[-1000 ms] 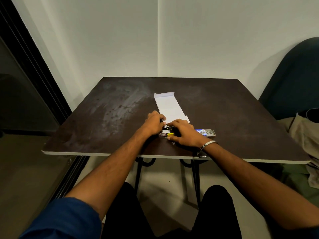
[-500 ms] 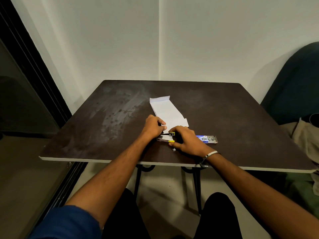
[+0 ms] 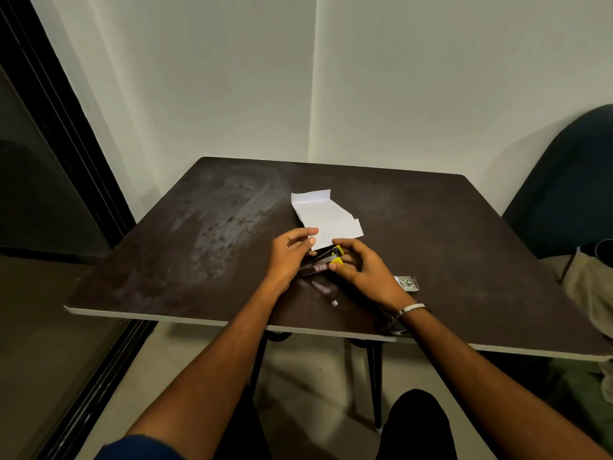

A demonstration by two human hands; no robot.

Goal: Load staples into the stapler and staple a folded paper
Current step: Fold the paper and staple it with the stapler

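Head view shows your left hand [image 3: 288,252] pinching the folded paper [image 3: 323,218] by its near corner, its length running away from you, just beyond the stapler [image 3: 326,260] clasped in your right hand [image 3: 363,272].

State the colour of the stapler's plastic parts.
Yellow, on the stapler; seen best in the head view.

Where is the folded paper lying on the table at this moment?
In the head view, the folded paper sits near the middle of the dark table, its near end pinched by the left hand, just beyond the stapler.
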